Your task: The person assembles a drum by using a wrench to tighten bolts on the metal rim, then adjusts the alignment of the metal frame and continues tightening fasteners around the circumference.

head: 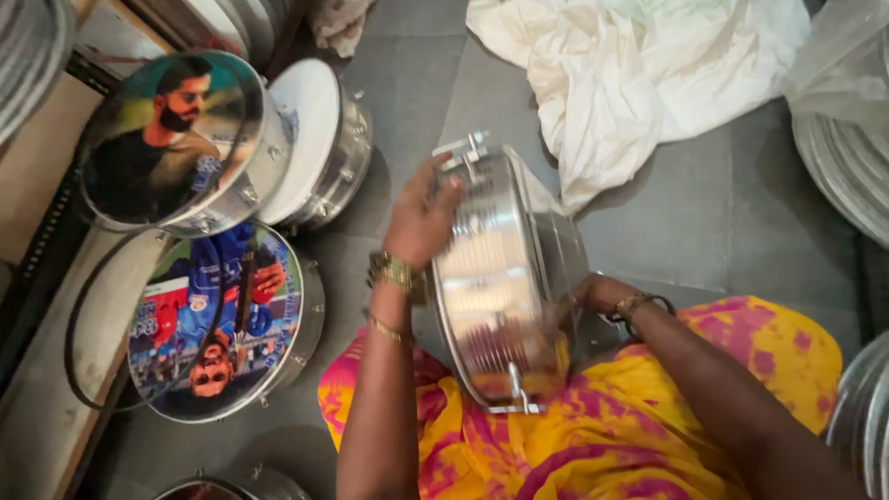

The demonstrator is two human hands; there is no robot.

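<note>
A shiny steel drum shell (495, 278) stands on its edge in my lap, over yellow and pink cloth (593, 435). My left hand (424, 215) grips its upper rim beside a small metal tension bracket (466, 153). My right hand (593, 294) reaches behind the shell's right side, fingers mostly hidden by the rim and by clear plastic wrap. Both wrists carry bangles.
Finished drums lie to the left: one with a printed portrait head (176, 139), one with a plain white head (319, 139), one with a blue sports picture (222, 319). A white plastic sheet (630, 74) lies on the grey floor. More steel shells (847, 167) stack at right.
</note>
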